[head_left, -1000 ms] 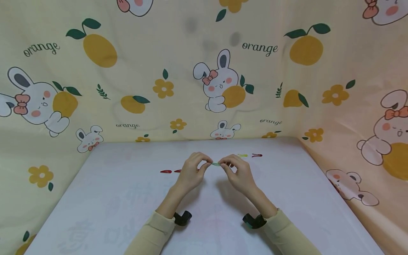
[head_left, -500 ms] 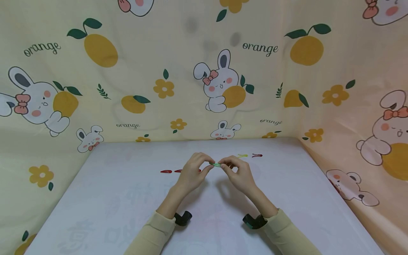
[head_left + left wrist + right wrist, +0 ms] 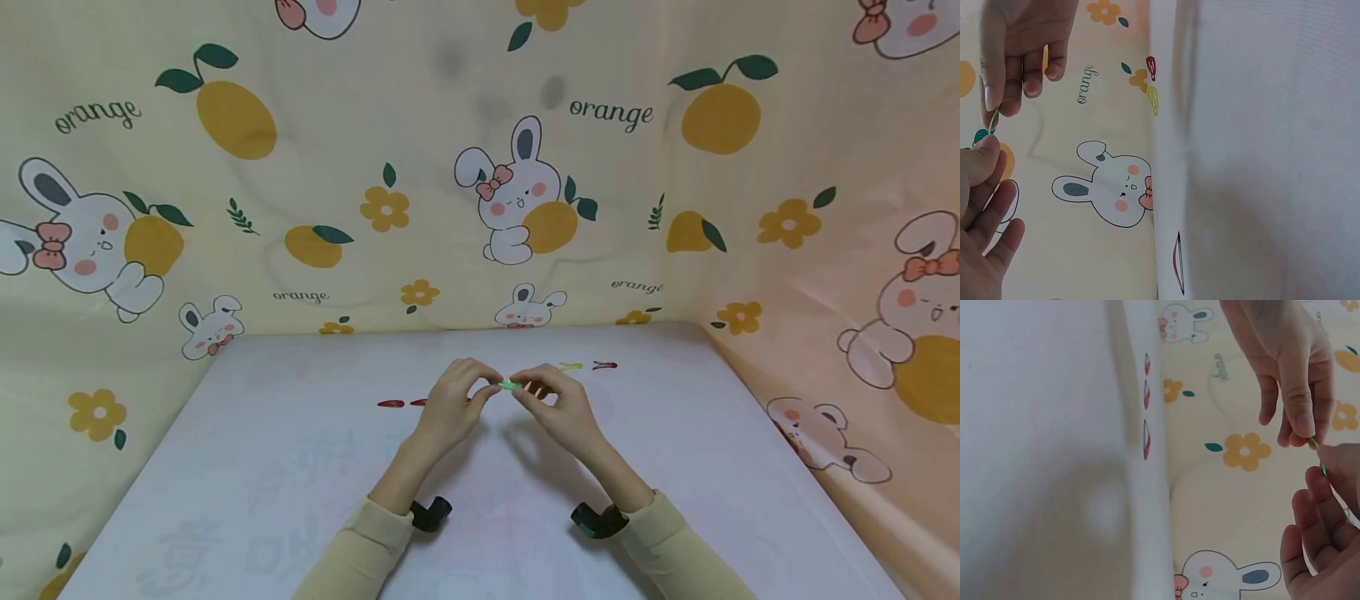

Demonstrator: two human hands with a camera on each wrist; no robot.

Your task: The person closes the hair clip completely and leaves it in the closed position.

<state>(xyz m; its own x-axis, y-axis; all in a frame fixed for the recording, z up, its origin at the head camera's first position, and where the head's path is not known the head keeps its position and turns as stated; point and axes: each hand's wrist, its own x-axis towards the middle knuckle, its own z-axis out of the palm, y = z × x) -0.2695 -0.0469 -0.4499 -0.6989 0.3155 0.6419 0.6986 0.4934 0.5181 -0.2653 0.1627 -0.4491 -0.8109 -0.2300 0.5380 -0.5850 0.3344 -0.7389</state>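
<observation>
A small green snap hair clip (image 3: 508, 385) is held up over the table between both hands. The thumb and fingertips of my left hand (image 3: 452, 400) pinch its left end. At its other end, the right hand (image 3: 561, 410) pinches with thumb and index finger, the other fingers loosely bent. In the left wrist view, the green clip (image 3: 994, 120) is a thin bowed strip between the two sets of fingertips. The fingers cover parts of it in the right wrist view, where slivers of the green clip (image 3: 1324, 467) show.
Red hair clips (image 3: 391, 404) lie in a row left of centre, partly behind the left hand. Further back on the right lie a yellow clip (image 3: 572, 367) and a dark red clip (image 3: 604, 366), arms spread. A patterned curtain (image 3: 420, 250) surrounds the white table (image 3: 300, 500).
The green clip has turned slightly between the fingertips, showing its edge and a raised part now. My right fingers have shifted a little along it; both arms stay in place.
</observation>
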